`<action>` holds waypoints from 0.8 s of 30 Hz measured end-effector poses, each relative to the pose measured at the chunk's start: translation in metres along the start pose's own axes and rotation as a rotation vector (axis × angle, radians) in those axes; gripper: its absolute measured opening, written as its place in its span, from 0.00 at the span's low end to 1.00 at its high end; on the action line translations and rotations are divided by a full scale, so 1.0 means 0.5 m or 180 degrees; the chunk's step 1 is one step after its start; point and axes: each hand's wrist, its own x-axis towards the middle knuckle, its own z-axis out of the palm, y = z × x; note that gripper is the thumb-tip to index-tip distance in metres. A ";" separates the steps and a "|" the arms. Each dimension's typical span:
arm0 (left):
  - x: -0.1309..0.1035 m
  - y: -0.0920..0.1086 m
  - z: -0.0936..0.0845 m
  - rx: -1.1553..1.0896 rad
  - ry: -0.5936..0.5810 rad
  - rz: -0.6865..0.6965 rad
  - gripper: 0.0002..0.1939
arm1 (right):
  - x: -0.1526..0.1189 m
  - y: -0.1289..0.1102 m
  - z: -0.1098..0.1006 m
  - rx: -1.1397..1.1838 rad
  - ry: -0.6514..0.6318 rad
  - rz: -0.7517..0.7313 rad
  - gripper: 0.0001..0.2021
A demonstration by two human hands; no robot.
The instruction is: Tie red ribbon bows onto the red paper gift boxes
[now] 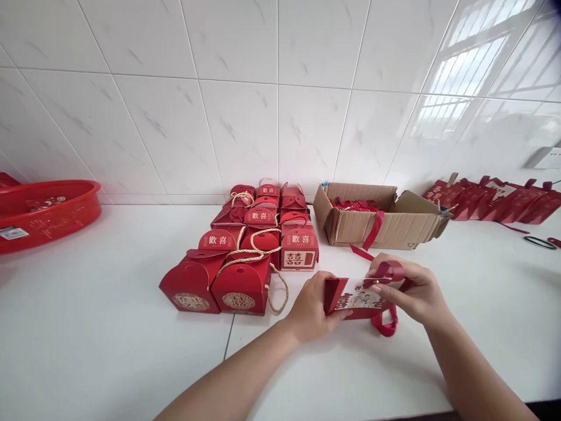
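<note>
Red box [358,301] sits between left fingers [339,316] and right fingers [397,297].

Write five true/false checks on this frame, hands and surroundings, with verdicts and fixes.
1. The left hand grips one end of a red box with a printed picture. True.
2. The right hand is empty. False: it holds a dark red ribbon near the other end of that box.
3. The cardboard carton is open, with a red strip hanging over its front side. True.
4. The red basin stands at the right edge of the view. False: it is at the left edge.
5. Gold cord lies across some of the grouped red boxes. True.
</note>
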 end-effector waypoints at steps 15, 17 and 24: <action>0.002 -0.002 0.000 -0.0085 -0.0056 -0.0026 0.25 | 0.001 -0.002 0.007 0.0127 0.0028 -0.0233 0.11; 0.003 0.000 -0.001 -0.0105 -0.0095 -0.0033 0.25 | 0.002 -0.002 0.005 0.0173 -0.0015 -0.0352 0.14; 0.001 0.002 -0.005 -0.0148 -0.0144 -0.0169 0.25 | 0.003 -0.004 0.012 0.0441 0.0014 -0.0287 0.15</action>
